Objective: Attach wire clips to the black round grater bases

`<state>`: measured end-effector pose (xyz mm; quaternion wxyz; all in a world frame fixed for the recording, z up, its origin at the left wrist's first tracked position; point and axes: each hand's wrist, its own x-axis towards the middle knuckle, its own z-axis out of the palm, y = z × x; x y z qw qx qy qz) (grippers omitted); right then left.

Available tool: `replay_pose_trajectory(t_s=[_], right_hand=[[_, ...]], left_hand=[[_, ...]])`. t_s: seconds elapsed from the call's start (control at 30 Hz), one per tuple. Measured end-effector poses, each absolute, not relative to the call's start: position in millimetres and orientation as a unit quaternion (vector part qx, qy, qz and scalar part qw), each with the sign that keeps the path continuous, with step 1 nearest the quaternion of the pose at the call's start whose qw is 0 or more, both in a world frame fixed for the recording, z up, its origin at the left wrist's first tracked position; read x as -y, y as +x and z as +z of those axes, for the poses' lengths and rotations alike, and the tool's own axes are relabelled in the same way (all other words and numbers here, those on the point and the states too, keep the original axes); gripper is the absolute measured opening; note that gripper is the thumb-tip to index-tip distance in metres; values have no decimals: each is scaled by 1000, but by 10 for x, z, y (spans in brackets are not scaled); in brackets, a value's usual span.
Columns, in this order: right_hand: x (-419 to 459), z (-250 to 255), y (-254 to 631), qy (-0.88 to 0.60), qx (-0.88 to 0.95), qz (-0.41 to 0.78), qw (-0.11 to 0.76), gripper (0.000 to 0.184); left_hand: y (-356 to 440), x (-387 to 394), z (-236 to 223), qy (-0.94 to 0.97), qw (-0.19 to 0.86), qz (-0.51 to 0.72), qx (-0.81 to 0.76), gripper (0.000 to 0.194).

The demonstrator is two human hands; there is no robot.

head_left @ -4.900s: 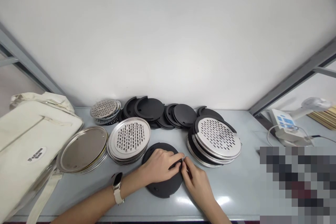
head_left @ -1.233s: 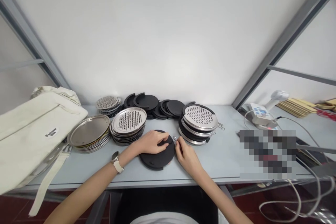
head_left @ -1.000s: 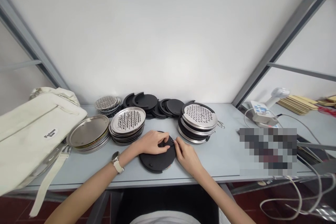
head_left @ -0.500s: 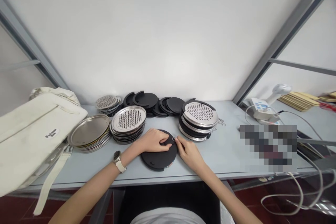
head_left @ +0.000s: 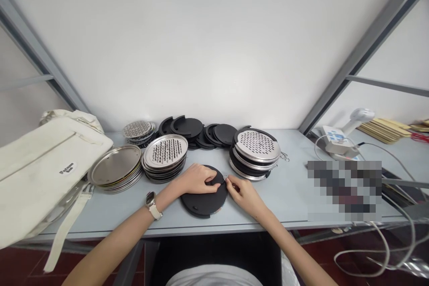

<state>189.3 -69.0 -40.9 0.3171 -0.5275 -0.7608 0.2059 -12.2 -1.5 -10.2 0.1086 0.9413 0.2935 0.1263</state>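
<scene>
Flat on the table in front of me lies a round black disc (head_left: 204, 203), with a strip of shiny metal showing along its lower right edge. My left hand (head_left: 197, 178) presses down on it, fingers curled and thumb near its right rim. At that rim, my right hand (head_left: 244, 194) pinches a small wire loop (head_left: 225, 178) between thumb and fingertips. Behind my right hand stands a stack of round graters in black holders (head_left: 257, 145), wire loops sticking out at its right. A pile of metal grater discs (head_left: 165, 152) is behind my left hand.
Plain metal discs (head_left: 115, 165) are stacked at left beside a cream bag (head_left: 50, 174). Perforated discs (head_left: 136, 129) and black plastic holders (head_left: 189, 127) line the wall. To the right are a white handheld device on a base (head_left: 338, 143), cables and yellowish sheets (head_left: 382, 129).
My right hand has shifted very slightly right and down, still pinching the wire loop. My left hand stays on the black disc. The camera view has moved a little.
</scene>
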Motion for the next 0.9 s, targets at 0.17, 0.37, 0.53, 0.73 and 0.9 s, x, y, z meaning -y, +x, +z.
replay_pose_trajectory(t_s=[0.17, 0.37, 0.53, 0.73, 0.9], right_hand=[[660, -457, 1922, -521, 762, 222, 315, 30], [684, -469, 1908, -521, 756, 235, 318, 27], [693, -455, 1903, -523, 753, 239, 321, 24], [697, -432, 1873, -541, 763, 202, 289, 22], [687, -427, 1871, -546, 769, 178, 280, 24]], left_hand=[[-119, 11, -118, 941, 108, 130, -293, 34], [-120, 9, -126, 940, 106, 135, -294, 34], [-122, 11, -118, 942, 105, 135, -289, 36], [-126, 18, -92, 943, 105, 136, -284, 37], [-126, 27, -82, 944, 106, 135, -282, 37]])
